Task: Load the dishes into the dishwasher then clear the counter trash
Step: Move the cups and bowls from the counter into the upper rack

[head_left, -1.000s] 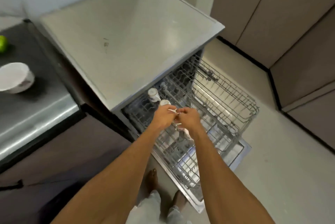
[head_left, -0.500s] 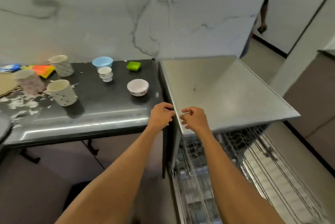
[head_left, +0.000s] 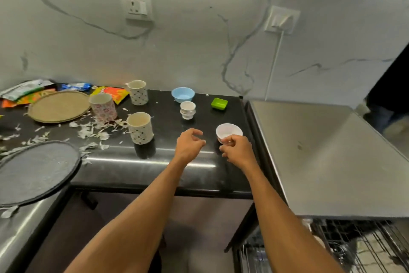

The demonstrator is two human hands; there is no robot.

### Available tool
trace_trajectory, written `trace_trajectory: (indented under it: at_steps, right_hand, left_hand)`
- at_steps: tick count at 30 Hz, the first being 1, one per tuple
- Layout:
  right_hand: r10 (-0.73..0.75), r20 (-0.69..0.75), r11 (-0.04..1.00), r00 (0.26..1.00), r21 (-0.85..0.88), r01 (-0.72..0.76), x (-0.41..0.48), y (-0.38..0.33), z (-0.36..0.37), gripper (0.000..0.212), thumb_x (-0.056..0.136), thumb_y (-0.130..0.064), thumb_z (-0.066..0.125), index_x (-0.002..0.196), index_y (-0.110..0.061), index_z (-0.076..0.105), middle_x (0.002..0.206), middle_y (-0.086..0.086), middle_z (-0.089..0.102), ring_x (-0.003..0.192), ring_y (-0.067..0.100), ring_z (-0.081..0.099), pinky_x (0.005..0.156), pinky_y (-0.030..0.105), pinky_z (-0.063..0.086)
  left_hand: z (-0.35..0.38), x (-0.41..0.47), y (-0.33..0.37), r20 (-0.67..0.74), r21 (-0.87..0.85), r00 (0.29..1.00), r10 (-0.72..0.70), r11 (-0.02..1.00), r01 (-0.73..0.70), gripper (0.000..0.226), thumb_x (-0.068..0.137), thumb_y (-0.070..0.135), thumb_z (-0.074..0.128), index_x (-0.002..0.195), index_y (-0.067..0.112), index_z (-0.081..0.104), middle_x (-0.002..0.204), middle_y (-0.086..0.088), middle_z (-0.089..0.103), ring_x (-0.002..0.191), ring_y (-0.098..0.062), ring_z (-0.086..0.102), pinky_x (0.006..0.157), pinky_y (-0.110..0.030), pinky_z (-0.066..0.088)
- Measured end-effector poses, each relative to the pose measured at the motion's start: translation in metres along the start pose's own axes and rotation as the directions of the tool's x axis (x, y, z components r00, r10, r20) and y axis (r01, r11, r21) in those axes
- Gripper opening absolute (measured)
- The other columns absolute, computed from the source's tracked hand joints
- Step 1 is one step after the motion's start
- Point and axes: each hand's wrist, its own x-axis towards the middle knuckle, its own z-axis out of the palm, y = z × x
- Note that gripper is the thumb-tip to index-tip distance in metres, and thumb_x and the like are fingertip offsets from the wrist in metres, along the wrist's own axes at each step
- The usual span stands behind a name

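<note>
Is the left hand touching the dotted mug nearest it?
Apart. The head view shows bare black counter between the left hand and the dotted mug.

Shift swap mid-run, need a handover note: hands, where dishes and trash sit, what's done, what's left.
Left hand: open, empty, above the counter.
Right hand: fingers at the near rim of the white bowl; grip unclear.
On the counter: three mugs, blue bowl, stacked small cups, green dish, woven plate; wrappers back left, paper scraps around the mugs.
Dishwasher rack pulled out, lower right; load too blurred to tell.
Done: nothing confirmable. Left: load all listed dishes, then bin wrappers and scraps.
</note>
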Motion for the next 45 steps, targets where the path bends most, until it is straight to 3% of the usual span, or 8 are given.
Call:
trace_trajectory:
  at_steps: [7,14,18,22,25,31,45]
  right_hand:
    - [-0.047,0.05,0.998,0.998,-0.035,0.049,0.041,-0.028,0.05,0.019,0.078,-0.008,0.072,0.089,-0.022,0.067,0.086,0.004,0.073,0.081,0.02,0.071,0.084,0.042,0.059]
    - [-0.027,0.098,0.997,0.995,-0.063,0.034,0.094,-0.036,0.076,0.023,0.079,-0.011,0.074,0.101,-0.017,0.068,0.09,0.003,0.071,0.086,0.019,0.068,0.081,0.044,0.059]
    - [-0.035,0.099,0.995,0.994,-0.093,0.044,0.139,-0.039,0.087,0.034,0.077,-0.012,0.077,0.11,-0.015,0.067,0.093,0.002,0.068,0.096,0.02,0.065,0.089,0.04,0.055]
    - [0.008,0.137,0.995,0.991,-0.098,0.006,0.186,-0.04,0.093,0.046,0.075,-0.015,0.081,0.117,-0.014,0.062,0.099,0.002,0.063,0.106,0.021,0.06,0.092,0.035,0.051]
    - [0.05,0.19,0.995,0.981,-0.096,-0.032,0.211,-0.038,0.095,0.061,0.075,-0.015,0.082,0.13,-0.013,0.055,0.115,0.006,0.062,0.113,0.021,0.057,0.093,0.031,0.046]
    - [0.085,0.287,0.994,0.954,-0.093,-0.06,0.241,-0.036,0.107,0.079,0.072,-0.012,0.084,0.141,-0.014,0.044,0.139,0.009,0.054,0.128,0.024,0.051,0.101,0.035,0.044]
    - [-0.009,0.331,1.0,0.944,0.004,0.008,0.256,-0.036,0.123,0.066,0.072,-0.01,0.083,0.132,-0.014,0.057,0.128,0.006,0.062,0.12,0.022,0.056,0.101,0.038,0.046]
  left_hand:
    - [-0.036,0.041,-0.015,-0.006,0.026,0.999,-0.031,0.999,0.031,0.041,0.08,0.013,0.074,0.117,0.016,0.059,0.099,-0.003,0.065,0.091,-0.015,0.062,0.078,-0.027,0.048]
    - [-0.04,0.086,-0.029,0.009,0.046,0.995,-0.104,0.994,0.104,0.061,0.078,0.012,0.077,0.131,0.018,0.049,0.127,-0.009,0.057,0.113,-0.02,0.055,0.09,-0.032,0.048]
    - [-0.035,0.122,-0.029,-0.017,0.068,0.993,-0.119,0.99,0.12,0.068,0.076,0.01,0.079,0.135,0.017,0.046,0.134,-0.011,0.054,0.122,-0.024,0.053,0.099,-0.035,0.048]
    - [-0.026,0.161,-0.026,-0.043,0.101,0.988,-0.151,0.983,0.155,0.074,0.073,0.009,0.081,0.137,0.016,0.044,0.138,-0.011,0.051,0.124,-0.025,0.052,0.103,-0.039,0.046]
    - [-0.02,0.183,-0.027,-0.052,0.122,0.984,-0.169,0.977,0.174,0.079,0.071,0.009,0.082,0.139,0.017,0.043,0.139,-0.01,0.051,0.125,-0.024,0.05,0.101,-0.036,0.045]
    - [-0.012,0.21,-0.032,-0.062,0.138,0.973,-0.222,0.964,0.229,0.088,0.069,0.005,0.082,0.144,0.016,0.037,0.142,-0.009,0.049,0.129,-0.026,0.048,0.105,-0.041,0.043]
    - [-0.007,0.23,-0.039,-0.075,0.114,0.979,-0.189,0.974,0.197,0.071,0.073,0.009,0.081,0.134,0.017,0.046,0.133,-0.006,0.057,0.124,-0.023,0.052,0.107,-0.042,0.042]
